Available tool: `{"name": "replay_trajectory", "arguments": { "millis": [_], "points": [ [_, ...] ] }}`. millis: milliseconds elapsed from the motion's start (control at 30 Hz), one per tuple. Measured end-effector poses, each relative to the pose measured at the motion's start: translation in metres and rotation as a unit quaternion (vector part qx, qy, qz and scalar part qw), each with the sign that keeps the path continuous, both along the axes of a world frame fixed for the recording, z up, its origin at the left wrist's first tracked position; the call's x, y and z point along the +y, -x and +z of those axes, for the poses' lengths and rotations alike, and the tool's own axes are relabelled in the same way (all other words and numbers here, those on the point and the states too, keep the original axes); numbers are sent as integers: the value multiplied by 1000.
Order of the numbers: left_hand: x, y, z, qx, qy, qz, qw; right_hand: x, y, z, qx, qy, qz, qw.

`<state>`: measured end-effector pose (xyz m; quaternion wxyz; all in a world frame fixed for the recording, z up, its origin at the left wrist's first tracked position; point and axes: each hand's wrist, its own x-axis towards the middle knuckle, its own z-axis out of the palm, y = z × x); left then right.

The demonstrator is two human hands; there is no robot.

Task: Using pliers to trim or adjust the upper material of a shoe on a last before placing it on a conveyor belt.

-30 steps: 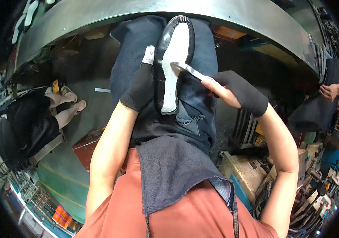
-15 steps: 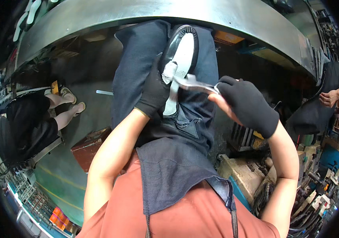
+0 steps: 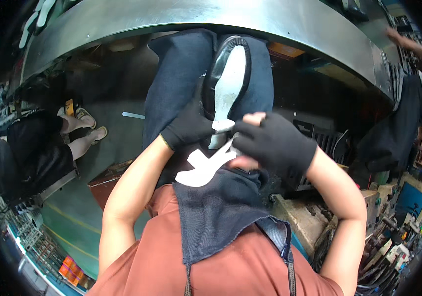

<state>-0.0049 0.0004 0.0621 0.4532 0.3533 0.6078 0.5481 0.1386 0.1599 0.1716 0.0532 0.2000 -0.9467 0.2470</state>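
Note:
A black shoe upper (image 3: 207, 94) stretched over a form rests sole-up between my thighs, toe pointing away, its pale insole (image 3: 230, 81) showing. My left hand (image 3: 191, 124), in a black fingerless glove, is closed round its near end; a white wrap (image 3: 223, 126) covers the thumb. My right hand (image 3: 275, 145), gloved alike, is closed on metal shoemaker's pincers (image 3: 201, 169). Their bright head points left over my apron, and the handles run into my palm. The right fingers are close to the left thumb at the shoe's near end; whether they touch the upper is hidden.
A curved metal bench (image 3: 206, 14) edges the far side. A co-worker sits at left, legs (image 3: 80, 148) showing; another's dark-clad body (image 3: 393, 133) is at right. Beside me are a dark red box (image 3: 105, 180) and worn machinery (image 3: 295, 217). A pale strip (image 3: 133, 115) lies left.
My right hand has come nearer and left, swinging the pincers' head off the insole to above my apron. My left hand has slid toward the heel. At right, a co-worker's arm has moved up.

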Motion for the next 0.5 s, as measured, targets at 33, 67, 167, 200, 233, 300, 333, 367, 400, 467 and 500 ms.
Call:
{"name": "replay_trajectory", "arguments": {
  "millis": [33, 67, 167, 200, 233, 300, 333, 367, 400, 467, 500],
  "points": [
    [-2, 6, 1, 233, -5, -85, 969, 13, 0, -20, -86, 7, -50, 995],
    [0, 12, 0, 453, -18, -159, 877, 24, -5, -31, -200, 47, -191, 960],
    [7, 4, 18, 40, 32, 13, 999, 34, -49, -35, -285, 166, -347, 878],
    [11, 7, 26, -9, 75, 3, 997, 26, -66, -46, -256, 253, -390, 847],
    [14, 11, 24, -54, 113, -30, 992, 3, -74, -44, -301, 441, -485, 693],
    [12, 8, 23, -4, 55, 71, 996, -25, -85, -69, -343, 520, -518, 586],
    [7, 9, 21, -42, 91, 65, 993, -41, -81, -76, -339, 536, -545, 548],
    [3, 12, 14, -87, 90, 91, 988, -55, -84, -96, -315, 536, -540, 568],
    [1, 18, -10, -175, 82, 129, 973, -68, -74, -92, -269, 479, -599, 583],
    [16, 47, -35, -455, 88, 144, 874, -79, -61, -99, -160, 505, -620, 580],
    [64, 50, 0, -324, 53, 109, 938, -79, -71, -127, -196, 513, -612, 568]
  ]
}}
